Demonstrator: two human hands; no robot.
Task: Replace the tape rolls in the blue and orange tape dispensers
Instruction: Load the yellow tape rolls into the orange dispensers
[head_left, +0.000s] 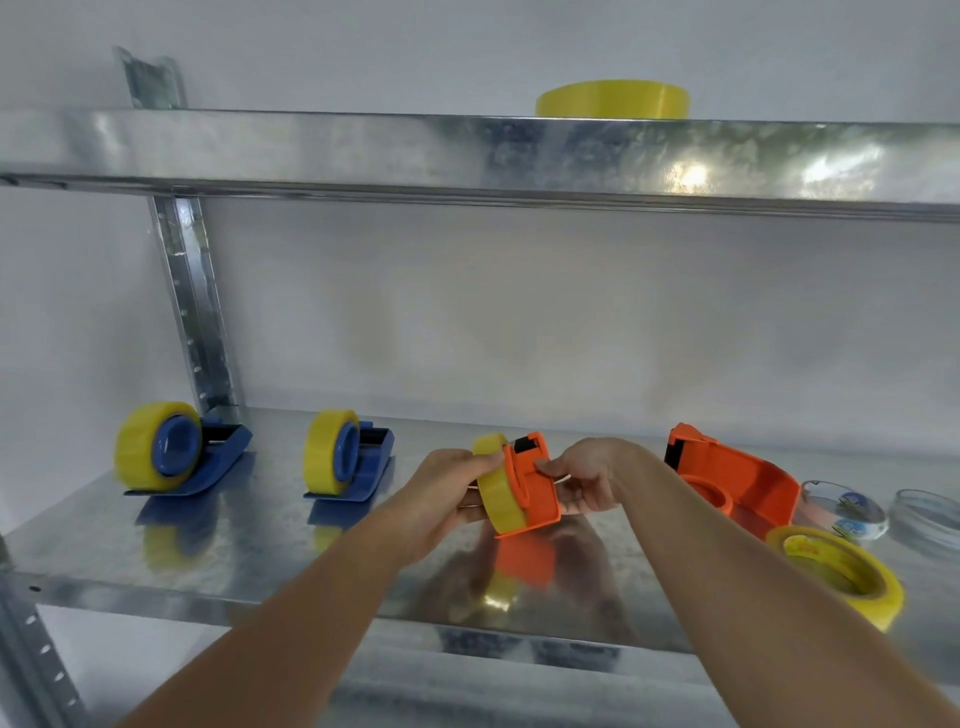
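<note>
**Roll meets orange dispenser at mid-shelf**

Right now both hands hold one assembly just above the lower shelf (218, 525). The left hand (441, 493) cups a yellow tape roll (493, 491) from its outer side, fingers wrapped under the rim. The right hand (582, 480) pinches the orange dispenser (535, 488) from the opposite side, thumb on its upper edge, fingers beneath.

Roll and dispenser touch face to face, so the roll's axis runs left to right, straight between the two palms. Seating it, I judge, calls for pressing the hands toward each other along that line. Both forearms reach forward and converge, wrists level.

A second orange dispenser (737, 480) lies without a roll just right of the right hand, with a loose yellow roll (841, 574) near it. Two blue dispensers, far left (218, 457) and nearer (371, 462), already carry yellow rolls. Another roll (613, 98) sits on the upper shelf (363, 150).
</note>
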